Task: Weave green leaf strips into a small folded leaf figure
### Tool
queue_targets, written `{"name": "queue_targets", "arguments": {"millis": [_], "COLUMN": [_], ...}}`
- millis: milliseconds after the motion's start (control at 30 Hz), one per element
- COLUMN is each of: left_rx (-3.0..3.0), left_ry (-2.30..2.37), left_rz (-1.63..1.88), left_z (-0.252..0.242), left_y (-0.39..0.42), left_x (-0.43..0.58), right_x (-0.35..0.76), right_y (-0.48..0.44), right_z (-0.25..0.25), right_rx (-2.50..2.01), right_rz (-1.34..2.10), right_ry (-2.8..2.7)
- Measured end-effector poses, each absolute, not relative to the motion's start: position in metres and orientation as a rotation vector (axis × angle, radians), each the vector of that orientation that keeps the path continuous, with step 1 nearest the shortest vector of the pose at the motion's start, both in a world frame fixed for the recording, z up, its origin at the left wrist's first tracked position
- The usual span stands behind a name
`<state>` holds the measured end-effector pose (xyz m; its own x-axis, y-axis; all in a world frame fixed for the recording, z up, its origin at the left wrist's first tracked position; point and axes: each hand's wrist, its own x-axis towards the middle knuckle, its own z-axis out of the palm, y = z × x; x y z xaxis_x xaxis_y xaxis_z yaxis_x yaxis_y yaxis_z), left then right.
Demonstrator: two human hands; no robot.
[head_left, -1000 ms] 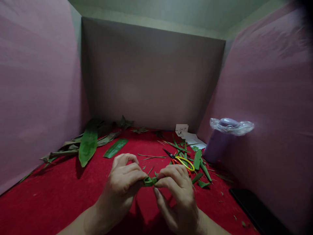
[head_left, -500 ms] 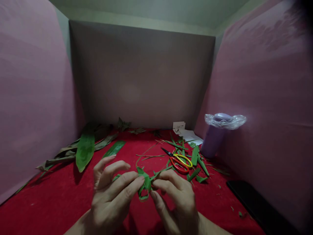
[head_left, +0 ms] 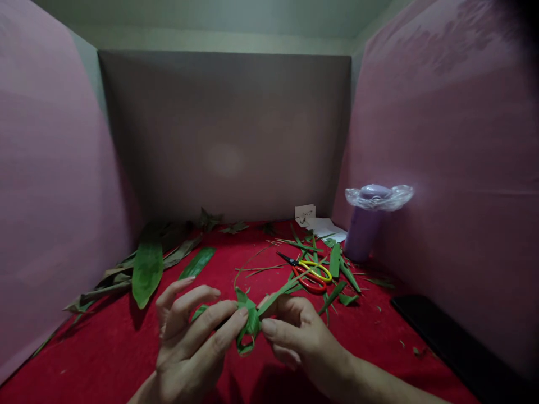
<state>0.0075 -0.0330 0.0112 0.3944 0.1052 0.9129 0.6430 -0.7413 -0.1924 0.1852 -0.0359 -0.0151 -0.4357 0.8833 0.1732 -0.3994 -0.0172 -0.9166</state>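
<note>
The left grip (head_left: 191,342) pinches a folded green leaf (head_left: 251,324), with the thumb tip pressed on top. Its other fingers are spread out and bent. The folded leaf sits in front of the body, between the two hands, up above the red bench (head_left: 105,348). It has a small loop at its bottom.

The right grip (head_left: 303,328) is narrow, with the thumb tip at the leaf's right side and the fingers curled in close. I cannot tell if it is squeezing the leaf. A long green strip (head_left: 278,293) pokes out past the right grip, up and to the right.

Just past the right grip are scissors (head_left: 300,265) with one red handle and one yellow handle. Lots of cut green bits (head_left: 334,260) lie around them. Farther off are white papers (head_left: 326,227) and a purple tub (head_left: 362,233). To the right of the right grip is a flat black thing (head_left: 446,339).

Past the left grip, a big green leaf (head_left: 147,275) lies by some dull, dry leaves (head_left: 109,283).
</note>
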Motion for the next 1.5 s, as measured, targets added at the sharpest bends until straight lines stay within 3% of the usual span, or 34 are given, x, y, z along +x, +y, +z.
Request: {"name": "queue_targets", "arguments": {"millis": [167, 400, 567, 700, 833, 1033, 1133, 1500], "left_rx": [-2.149, -2.229, -2.239, -2.241, -2.233, -2.267, -2.298, -2.353], "left_ry": [-0.606, -0.636, -0.644, -0.647, -0.665, -0.688, -0.686, -0.69], "left_rz": [-1.336, -1.377, -1.411, -1.491, -1.584, -1.612, -1.562, -1.313], "left_z": [0.012, 0.009, 0.009, 0.009, 0.007, 0.006, 0.006, 0.005], "left_y": [-0.031, -0.023, -0.023, -0.025, -0.026, -0.028, -0.025, -0.023], "left_x": [0.009, 0.008, 0.011, 0.017, 0.021, 0.022, 0.02, 0.013], "right_x": [0.186, 0.182, 0.181, 0.181, 0.183, 0.19, 0.192, 0.202], "right_y": [-0.032, -0.041, -0.041, -0.04, -0.042, -0.042, -0.042, -0.037], "right_z": [-0.018, -0.018, -0.016, -0.016, -0.017, -0.024, -0.022, 0.005], "right_rx": [-0.518, -0.731, -0.683, -0.718, -0.731, -0.662, -0.656, -0.713], "right_rz": [1.753, 1.169, 1.349, 1.278, 0.961, 0.198, 0.041, 0.156], "right_ry": [-1.229, -1.447, -1.38, -1.406, -1.571, -1.842, -1.9, -2.013]}}
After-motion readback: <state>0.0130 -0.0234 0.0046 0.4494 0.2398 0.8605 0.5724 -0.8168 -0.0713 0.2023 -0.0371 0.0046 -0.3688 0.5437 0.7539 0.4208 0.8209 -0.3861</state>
